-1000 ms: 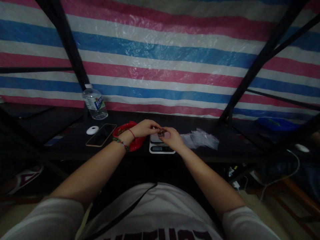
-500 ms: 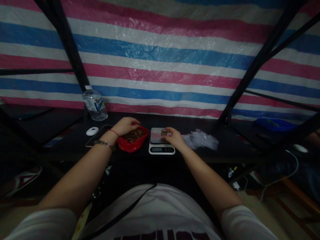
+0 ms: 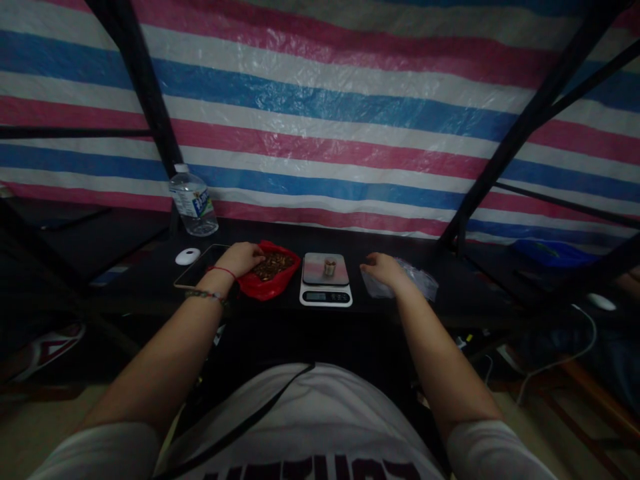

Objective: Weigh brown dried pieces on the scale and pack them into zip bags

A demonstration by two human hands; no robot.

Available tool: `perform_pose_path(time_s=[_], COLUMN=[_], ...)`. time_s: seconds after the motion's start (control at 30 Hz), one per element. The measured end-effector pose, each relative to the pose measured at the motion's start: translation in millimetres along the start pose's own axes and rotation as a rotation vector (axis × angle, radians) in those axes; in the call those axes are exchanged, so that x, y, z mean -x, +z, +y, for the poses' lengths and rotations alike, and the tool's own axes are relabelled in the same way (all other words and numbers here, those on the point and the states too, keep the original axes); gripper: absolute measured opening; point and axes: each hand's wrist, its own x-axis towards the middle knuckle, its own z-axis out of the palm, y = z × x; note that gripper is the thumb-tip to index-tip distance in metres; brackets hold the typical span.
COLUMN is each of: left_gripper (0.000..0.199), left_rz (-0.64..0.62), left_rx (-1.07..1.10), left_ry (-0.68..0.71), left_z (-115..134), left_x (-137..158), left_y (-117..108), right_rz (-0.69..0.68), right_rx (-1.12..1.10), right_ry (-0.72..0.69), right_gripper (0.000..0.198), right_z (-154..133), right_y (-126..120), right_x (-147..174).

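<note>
My left hand lies over the left rim of a red plastic bag, its fingers curled against the edge. Brown dried bits fill the bag's open top. To the right of the bag, a white kitchen scale carries a small cup on its plate; what the cup contains is too small to tell. My right hand is apart from the scale, thumb and fingers spread with nothing visible between them. It hovers over or touches the clear plastic bags; I cannot tell which.
A phone and a white oval object lie left of the red bag. Behind them stands a clear bottle. Dark metal posts frame the black table. A blue tray is at far right.
My right hand has let go of the small cup on the scale and moved right to the plastic bags. My left hand has drawn back to the red bag's left rim.
</note>
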Motion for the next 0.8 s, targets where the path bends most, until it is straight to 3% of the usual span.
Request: perform_pose_path(time_s=[0.13,0.4,0.57,0.8], left_gripper=[0.031,0.042,0.044,0.045], left_rz=[0.131,0.197,0.233,0.259], left_rx=[-0.042,-0.085,-0.089,-0.092], left_ry=[-0.032,-0.087,-0.075,-0.026], left_z=[5,17,35,45], left_x=[7,22,29,33], left_y=[2,3,7,9], right_rz=[-0.164,-0.150,-0.139,-0.046], right_rx=[0.200,0.262,0.247,0.293], right_ry=[0.105,0.157,0.096,0.046], right_gripper=[0.034,0.037,0.044,0.024], right_z=[24,33,35,45], right_y=[-7,8,14,12], right_x=[-3,-6,-5,-14])
